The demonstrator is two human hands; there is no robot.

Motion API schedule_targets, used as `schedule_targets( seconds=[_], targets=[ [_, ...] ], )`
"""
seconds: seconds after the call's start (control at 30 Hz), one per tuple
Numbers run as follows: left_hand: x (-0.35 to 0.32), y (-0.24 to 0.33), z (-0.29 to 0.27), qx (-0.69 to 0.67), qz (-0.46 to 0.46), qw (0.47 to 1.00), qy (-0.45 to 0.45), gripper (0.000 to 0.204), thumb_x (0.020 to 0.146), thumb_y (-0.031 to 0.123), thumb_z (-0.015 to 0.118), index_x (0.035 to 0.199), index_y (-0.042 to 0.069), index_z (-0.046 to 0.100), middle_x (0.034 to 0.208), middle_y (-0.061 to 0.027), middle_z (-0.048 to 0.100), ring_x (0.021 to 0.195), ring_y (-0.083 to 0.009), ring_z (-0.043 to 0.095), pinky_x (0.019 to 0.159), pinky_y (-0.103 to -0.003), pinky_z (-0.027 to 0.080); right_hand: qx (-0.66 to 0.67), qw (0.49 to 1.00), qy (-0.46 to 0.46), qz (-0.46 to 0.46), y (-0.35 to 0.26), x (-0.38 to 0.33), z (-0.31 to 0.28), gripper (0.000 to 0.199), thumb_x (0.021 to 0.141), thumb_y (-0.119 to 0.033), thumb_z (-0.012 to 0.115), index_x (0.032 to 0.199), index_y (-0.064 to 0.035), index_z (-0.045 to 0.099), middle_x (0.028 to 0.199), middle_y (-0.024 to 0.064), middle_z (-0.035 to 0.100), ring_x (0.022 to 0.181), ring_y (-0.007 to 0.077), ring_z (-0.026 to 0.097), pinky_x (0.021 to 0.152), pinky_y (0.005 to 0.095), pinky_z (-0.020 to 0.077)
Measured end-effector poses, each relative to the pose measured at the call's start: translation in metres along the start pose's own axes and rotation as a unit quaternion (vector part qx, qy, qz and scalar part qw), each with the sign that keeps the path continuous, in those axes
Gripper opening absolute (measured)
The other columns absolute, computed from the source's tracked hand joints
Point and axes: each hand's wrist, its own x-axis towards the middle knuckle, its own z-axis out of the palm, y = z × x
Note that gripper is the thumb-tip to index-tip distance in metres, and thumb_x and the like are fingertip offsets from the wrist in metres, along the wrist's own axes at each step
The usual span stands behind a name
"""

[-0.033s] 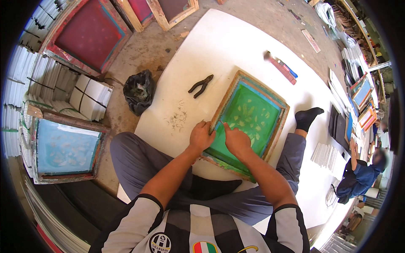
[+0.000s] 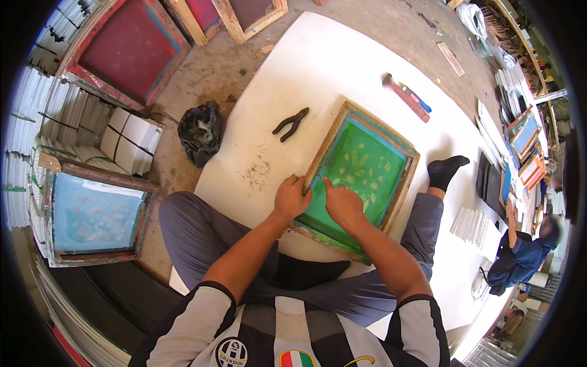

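Change: I have only one moment to look at, so I cannot say what has moved; I describe how things lie.
Left hand: my left hand [image 2: 292, 197] presses on the near left edge of the wooden frame [image 2: 318, 160], fingers curled over the wood. It seems to hold the frame steady, with nothing else in the hand.
Right hand: my right hand [image 2: 342, 202] rests on the green mesh [image 2: 367, 168], close beside the left hand. The fingers are pinched together around something thin, perhaps a small tool or a staple; it is too small to tell.
Where the frame is: it lies flat on the white sheet [image 2: 306, 73] spread on the floor, between the knees, tilted a little to the right.
Materials: the frame is rough wood with blue-green paint stains; the mesh is smooth, tight, bright green, with pale leaf-like shapes.
Nearby: dark metal pliers [image 2: 291, 124] lie on the sheet, apart from the frame. Small scattered bits [image 2: 257, 172], maybe pulled staples, lie just left of the left hand. A crumpled black plastic bag [image 2: 200, 133] sits at the sheet's edge.
Other frames: a red screen [image 2: 125, 52] and a pale blue screen [image 2: 92, 214] rest at the left.
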Motion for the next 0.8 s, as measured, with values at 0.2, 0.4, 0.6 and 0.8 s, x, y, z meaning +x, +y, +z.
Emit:
schedule_targets(
  seconds=[0.2,0.4,0.6,0.8],
  targets=[
    [0.002,0.004,-0.006,0.003,-0.003,1.0,-0.026,0.047,0.081,0.02,0.078,0.119,-0.006,0.067,0.103,-0.0213,0.066,0.098,-0.0387,0.066,0.088,-0.046,0.055,0.181,0.976,-0.074,-0.093,0.042,0.036,0.004,0.047,0.103,-0.015,0.051,0.15,-0.0117,0.052,0.093,0.024,0.071,0.089,0.0409,0.072,0.075,0.0526,0.0567],
    [0.002,0.002,-0.005,0.006,0.012,1.0,-0.005,0.047,0.081,0.019,0.078,0.119,-0.007,0.068,0.101,-0.0215,0.066,0.096,-0.0387,0.066,0.087,-0.045,0.055,0.196,0.972,-0.042,-0.119,0.063,0.036,0.007,0.043,0.104,-0.015,0.057,0.146,-0.0128,0.059,0.087,0.022,0.07,0.08,0.0361,0.069,0.074,0.045,0.0535],
    [0.003,0.006,-0.006,0.016,0.002,1.0,-0.008,0.048,0.081,0.019,0.078,0.119,-0.008,0.068,0.1,-0.0212,0.066,0.095,-0.0386,0.066,0.086,-0.045,0.055,0.308,0.937,-0.09,-0.139,0.079,0.045,0.023,0.044,0.104,-0.019,0.056,0.148,-0.0179,0.057,0.103,0.0228,0.072,0.092,0.0379,0.071,0.084,0.049,0.0553],
    [0.001,0.005,-0.007,0.025,0.012,1.0,0.001,0.047,0.081,0.019,0.078,0.119,-0.008,0.068,0.1,-0.0202,0.066,0.095,-0.0382,0.066,0.085,-0.045,0.055,0.173,0.977,-0.041,-0.116,0.068,0.031,0.024,0.044,0.103,-0.017,0.058,0.148,-0.0148,0.058,0.111,0.0214,0.073,0.092,0.0374,0.071,0.087,0.044,0.0546]
  ],
)
